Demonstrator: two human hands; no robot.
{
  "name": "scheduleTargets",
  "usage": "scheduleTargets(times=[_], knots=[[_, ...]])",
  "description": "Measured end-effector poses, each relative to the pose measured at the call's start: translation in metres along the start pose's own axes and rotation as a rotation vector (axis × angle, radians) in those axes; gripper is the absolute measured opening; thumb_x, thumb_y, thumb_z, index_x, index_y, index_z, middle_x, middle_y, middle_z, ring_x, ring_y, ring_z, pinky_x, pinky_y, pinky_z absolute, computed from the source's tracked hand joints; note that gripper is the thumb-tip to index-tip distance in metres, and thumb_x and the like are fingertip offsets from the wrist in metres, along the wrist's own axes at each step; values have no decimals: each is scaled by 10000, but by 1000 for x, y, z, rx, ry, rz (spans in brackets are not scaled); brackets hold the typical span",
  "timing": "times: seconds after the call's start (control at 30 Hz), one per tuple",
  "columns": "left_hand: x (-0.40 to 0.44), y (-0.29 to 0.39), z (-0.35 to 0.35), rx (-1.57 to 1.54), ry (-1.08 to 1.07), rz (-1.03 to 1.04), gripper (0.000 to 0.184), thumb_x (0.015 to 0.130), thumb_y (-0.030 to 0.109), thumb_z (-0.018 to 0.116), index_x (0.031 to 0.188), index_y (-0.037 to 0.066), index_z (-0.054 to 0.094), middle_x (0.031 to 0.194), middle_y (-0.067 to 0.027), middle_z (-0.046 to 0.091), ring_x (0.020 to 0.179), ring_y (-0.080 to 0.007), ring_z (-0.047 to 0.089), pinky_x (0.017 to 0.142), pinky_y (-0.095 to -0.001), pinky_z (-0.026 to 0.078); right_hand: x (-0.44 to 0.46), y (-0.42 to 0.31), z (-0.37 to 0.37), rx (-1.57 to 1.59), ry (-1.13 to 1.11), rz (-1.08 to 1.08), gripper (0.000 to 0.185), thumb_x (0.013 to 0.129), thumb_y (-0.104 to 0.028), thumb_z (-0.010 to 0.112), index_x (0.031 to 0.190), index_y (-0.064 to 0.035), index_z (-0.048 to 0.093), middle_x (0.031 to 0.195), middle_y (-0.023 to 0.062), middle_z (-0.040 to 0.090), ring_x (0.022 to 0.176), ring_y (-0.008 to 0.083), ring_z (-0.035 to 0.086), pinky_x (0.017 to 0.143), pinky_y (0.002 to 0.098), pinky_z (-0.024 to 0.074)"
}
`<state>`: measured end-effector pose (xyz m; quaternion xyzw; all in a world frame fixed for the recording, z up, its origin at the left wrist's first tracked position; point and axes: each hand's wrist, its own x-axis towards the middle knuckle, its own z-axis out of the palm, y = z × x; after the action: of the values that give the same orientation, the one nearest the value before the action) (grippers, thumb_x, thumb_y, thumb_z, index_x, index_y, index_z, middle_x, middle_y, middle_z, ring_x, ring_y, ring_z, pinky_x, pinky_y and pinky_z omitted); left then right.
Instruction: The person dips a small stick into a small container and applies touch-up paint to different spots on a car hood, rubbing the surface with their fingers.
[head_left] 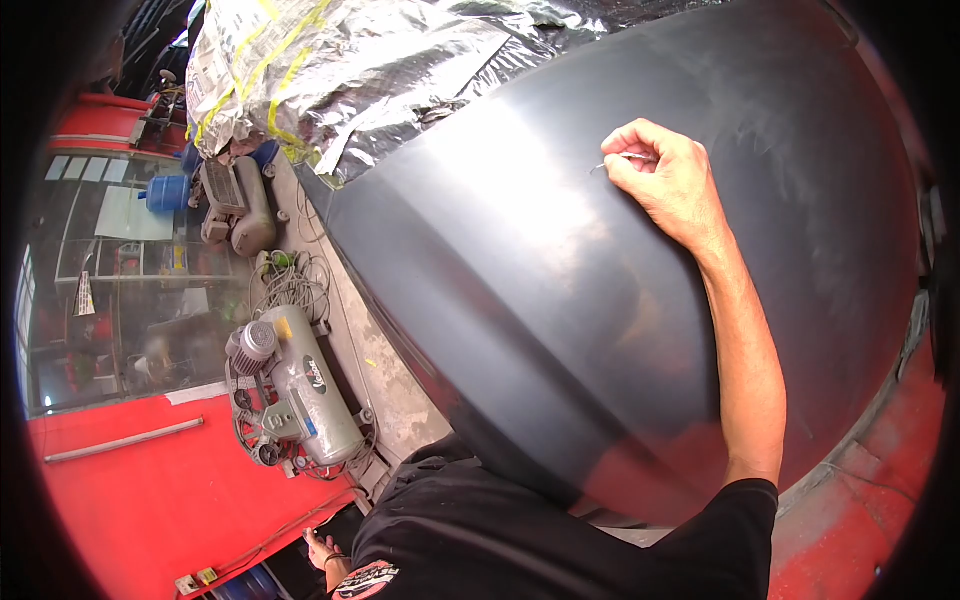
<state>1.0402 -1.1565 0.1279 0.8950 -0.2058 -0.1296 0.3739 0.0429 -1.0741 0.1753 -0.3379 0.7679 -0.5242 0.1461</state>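
My right hand is above the dark grey car hood, its thumb and fingers pinched together on a thin, pale metal piece. The tip of that piece points left, close to the hood's surface; whether it touches cannot be told. Its exact kind is too small to make out. The hood has a glossy bright reflection and cloudy, dull patches towards the far right. My left hand hangs low at the bottom left, away from the hood, beside my black shirt. Its fingers are small and partly hidden, and any held thing is unclear.
Crumpled plastic sheeting with yellow tape covers the car beyond the hood. A grey air compressor stands on the floor at left, with coiled hoses and a second compressor behind it. A red wall with a glass window borders the left.
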Motion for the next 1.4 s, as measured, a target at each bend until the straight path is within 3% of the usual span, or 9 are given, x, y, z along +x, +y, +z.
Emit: scheduleTargets(times=[0.3,0.43,0.6,0.73,0.83,0.87,0.97,1.23,1.4], knots=[[-7,-7,6,-34,-29,-7,578,800,626,921,1040,169,659,901,39,656,744,-135,714,515,-251,426,-21,-10,4,31,122,-52,193,940,-133,789,1106,-34,790,979,57,817,901,141,762,870,312,617],[-25,-9,10,-89,-24,-7,607,786,607,940,1108,167,672,1010,24,677,800,-148,733,521,-257,446,-65,-26,23,-3,162,-72,135,940,-53,784,1070,-25,760,969,70,791,807,139,731,771,292,608],[-22,-5,3,-85,-15,-14,660,773,573,959,1199,156,677,1135,-4,693,863,-178,762,533,-271,479,-119,-31,43,-7,162,-160,146,916,46,772,1042,-24,751,948,78,749,845,171,726,752,305,616],[-14,-8,6,-91,25,22,534,812,677,885,944,212,659,889,86,660,741,-145,710,555,-298,423,-146,-31,46,17,180,-155,166,902,80,776,1032,-20,750,936,70,746,840,165,715,751,312,607],[-9,-3,0,-97,-46,-49,712,779,594,956,1258,159,661,1219,1,700,913,-169,767,580,-269,486,-162,-30,44,70,225,-110,166,905,87,776,1032,-16,748,939,68,750,838,167,709,756,314,599],[-8,-2,0,-103,-50,-51,742,776,608,954,1285,158,655,1255,4,705,934,-170,769,603,-272,495,-167,-28,42,63,235,-113,164,906,85,778,1033,-15,748,946,68,753,839,168,708,758,313,599],[13,-4,1,-102,-74,-51,755,771,618,954,1291,155,660,1276,-1,704,938,-170,768,597,-269,492,-181,-23,39,52,261,-118,159,909,79,783,1036,-12,749,965,70,759,838,168,707,763,308,596],[-15,28,19,-155,-83,45,599,779,585,959,1125,182,681,1056,38,687,821,-161,757,545,-267,453,-226,-19,33,58,323,-47,159,916,77,780,1049,-6,752,974,68,761,840,162,700,773,311,590],[17,31,26,-145,-132,37,680,775,583,966,1272,205,697,1233,6,681,986,-200,782,638,-312,508,-248,-18,24,49,366,-17,162,918,76,782,1052,-6,747,950,62,745,832,160,689,773,313,583]])
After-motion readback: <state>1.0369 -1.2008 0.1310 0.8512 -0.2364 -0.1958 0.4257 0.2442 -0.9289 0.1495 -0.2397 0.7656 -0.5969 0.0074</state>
